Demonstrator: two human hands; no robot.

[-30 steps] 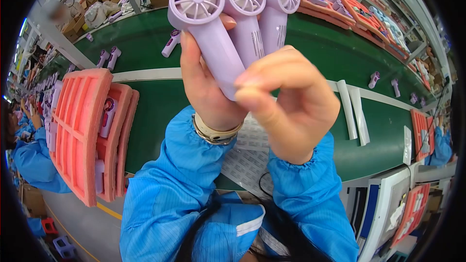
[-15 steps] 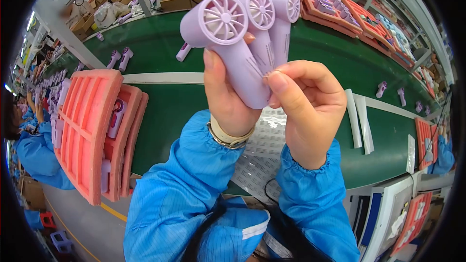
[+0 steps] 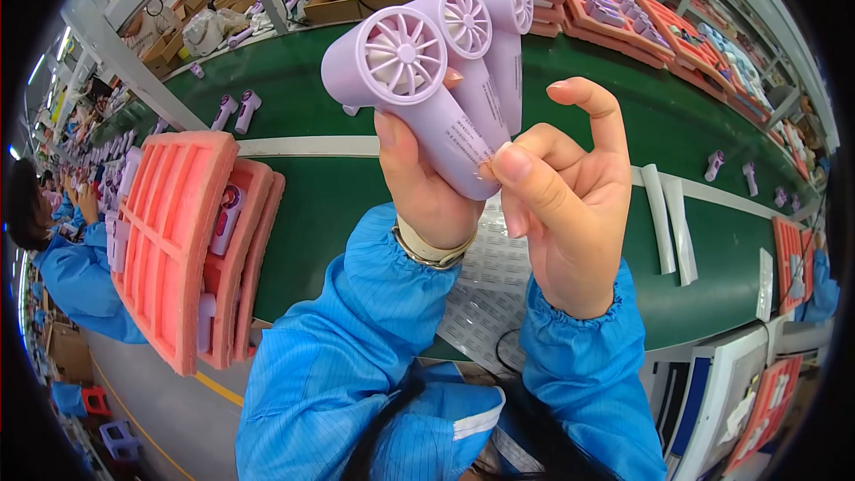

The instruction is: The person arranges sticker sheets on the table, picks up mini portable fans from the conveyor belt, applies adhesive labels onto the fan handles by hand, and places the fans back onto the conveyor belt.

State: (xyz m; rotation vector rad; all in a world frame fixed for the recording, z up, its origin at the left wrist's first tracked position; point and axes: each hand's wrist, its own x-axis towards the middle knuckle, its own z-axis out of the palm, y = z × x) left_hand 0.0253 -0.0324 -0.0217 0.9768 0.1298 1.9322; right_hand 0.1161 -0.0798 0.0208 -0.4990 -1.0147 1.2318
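Observation:
Three lilac handheld fans are fanned out in my left hand (image 3: 426,180), which is closed around their handles. The front fan (image 3: 406,55) shows its round spoked grille and small dark print on the handle; the middle fan (image 3: 466,25) and back fan (image 3: 509,58) are partly covered. My right hand (image 3: 574,183) pinches thumb and index finger together against the lower handle of the front fan. Whatever sits in that pinch is too small to make out. Below the hands, sheets of small printed labels (image 3: 485,316) lie on the green table.
Pink foam trays (image 3: 174,240) with fans stand stacked at left, beside a person in blue (image 3: 76,281). White strips (image 3: 670,223) lie at right. More fans (image 3: 247,112) lie across the green surface (image 3: 303,80). Loaded trays (image 3: 614,18) line the far side.
The fans have tilted and shifted slightly left and down. On my right hand, another finger has lifted away while thumb and index finger stay at the front fan's handle.

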